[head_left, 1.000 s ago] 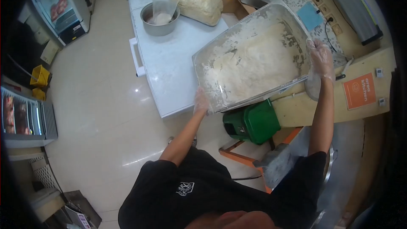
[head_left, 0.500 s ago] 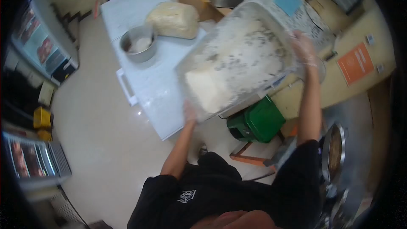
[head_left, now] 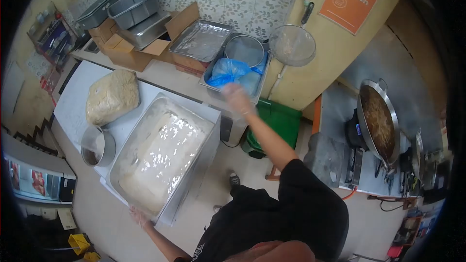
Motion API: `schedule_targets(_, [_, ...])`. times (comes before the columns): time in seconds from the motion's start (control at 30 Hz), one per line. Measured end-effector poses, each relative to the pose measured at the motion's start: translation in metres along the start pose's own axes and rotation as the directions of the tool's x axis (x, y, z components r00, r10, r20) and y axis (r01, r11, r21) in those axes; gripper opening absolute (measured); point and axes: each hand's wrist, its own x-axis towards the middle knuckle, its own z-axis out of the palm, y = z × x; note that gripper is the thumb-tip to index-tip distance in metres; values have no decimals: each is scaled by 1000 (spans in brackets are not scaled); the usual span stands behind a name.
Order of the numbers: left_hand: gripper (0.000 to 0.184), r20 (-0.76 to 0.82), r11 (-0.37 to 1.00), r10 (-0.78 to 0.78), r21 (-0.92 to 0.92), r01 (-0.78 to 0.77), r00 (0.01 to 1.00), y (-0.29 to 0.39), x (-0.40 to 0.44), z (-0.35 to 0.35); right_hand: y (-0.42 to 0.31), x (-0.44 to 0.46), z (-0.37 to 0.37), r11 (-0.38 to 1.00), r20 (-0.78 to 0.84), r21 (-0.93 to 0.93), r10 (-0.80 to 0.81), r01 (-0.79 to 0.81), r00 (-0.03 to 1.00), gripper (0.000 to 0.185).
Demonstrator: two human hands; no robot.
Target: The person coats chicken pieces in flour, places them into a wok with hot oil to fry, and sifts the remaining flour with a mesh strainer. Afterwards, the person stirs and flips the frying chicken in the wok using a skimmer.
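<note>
A large rectangular tub (head_left: 208,125) with white powder spread in it rests on the white freezer top (head_left: 73,92). My left hand (head_left: 139,217), in a clear glove, is at the tub's near left corner; its grip is too small to make out. My right hand (head_left: 237,99), also gloved, is off the tub, over the edge of a metal tray (head_left: 261,85) that holds a blue plastic bag (head_left: 229,70); its fingers are blurred. Left of the tub are a round metal pot (head_left: 108,150) and a large wrapped pale block (head_left: 112,97).
Behind stand grey pans (head_left: 135,7), a cardboard box (head_left: 127,57) and a foil-covered tray (head_left: 203,40). A strainer (head_left: 292,45) hangs on the wall. A green bin (head_left: 279,123) is below. At right, a wok (head_left: 378,119) of food sits on a stove.
The tub, earlier held up between both hands, now rests on the freezer top. My right hand has left its rim and moved to the metal tray. The view has swung right.
</note>
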Motion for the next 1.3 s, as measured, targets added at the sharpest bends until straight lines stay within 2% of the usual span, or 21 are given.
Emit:
schedule_targets(0.07, [52,-33,967,89,241,-79,995,-3,-5,0,22,44,-53,972,2,-59,226,-225,974,30])
schedule_targets(0.1, [52,-36,925,127,365,-105,991,-5,-12,-2,36,64,-70,966,-32,-163,199,-202,979,27])
schedule_targets(0.2, [50,-132,998,-60,-15,58,989,34,-42,3,95,122,-99,865,-214,-484,30,-132,976,27])
schedule_targets(0.27, [49,-151,997,77,-4,-79,986,-28,-12,12,134,169,-123,762,-385,-645,-253,-63,888,40])
schedule_targets(0.33, [49,-148,960,185,238,-147,971,-63,13,12,64,197,-195,819,-600,-436,44,-373,798,55])
schedule_targets(0.37, [49,-116,878,214,459,-138,970,-73,11,9,44,209,-215,823,-742,-235,191,-517,642,57])
schedule_targets(0.4, [50,-69,747,233,651,-133,970,-79,4,8,53,214,-223,789,-734,-261,211,-556,645,56])
schedule_targets(0.5, [49,-298,994,31,112,2,954,-50,-10,16,103,242,-242,641,-532,-420,399,-642,747,57])
schedule_targets(0.53, [47,-237,988,22,152,14,971,-45,-10,16,122,254,-244,591,-426,-489,481,-642,767,58])
schedule_targets(0.6, [47,-116,971,-6,238,33,993,-62,0,11,171,268,-248,609,-489,-538,337,-583,804,59])
schedule_targets(0.7, [48,-205,890,193,449,-83,959,-40,-24,19,153,262,-247,616,-472,-600,243,-511,847,60])
schedule_targets(0.77, [48,-282,973,230,55,-224,931,-44,-28,29,143,260,-249,683,-396,-551,290,-479,871,61])
schedule_targets(0.8, [48,-272,975,223,81,-209,936,-40,-31,30,145,265,-251,675,-337,-536,380,-507,862,59])
schedule_targets(0.83, [48,-255,974,218,109,-196,942,-38,-30,30,131,253,-252,822,-214,-383,366,-422,906,57])
schedule_targets(0.87, [48,-282,963,136,-189,-194,950,-51,-23,39,74,238,-246,808,-163,-361,438,-467,884,54])
schedule_targets(0.9, [48,-289,857,66,-474,-203,955,-61,-14,46,91,234,-250,884,-156,-78,446,-461,881,53])
schedule_targets(0.93, [48,-226,893,9,-437,-110,974,-48,-13,38,103,239,-253,880,-148,211,458,-425,876,54])
schedule_targets(1.03, [48,-180,957,-197,-250,149,964,43,-25,7,33,233,-256,667,109,516,571,-537,813,55])
schedule_targets(1.13, [51,-230,972,-215,-147,184,949,54,-29,9,-52,226,-230,838,142,416,323,-353,936,54])
schedule_targets(1.2, [51,-258,976,-195,-144,162,946,53,-29,13,-88,211,-194,926,41,336,169,-173,985,33])
schedule_targets(1.3, [46,-264,973,-192,-176,148,945,61,-30,12,-179,147,-122,927,153,375,-70,8,986,26])
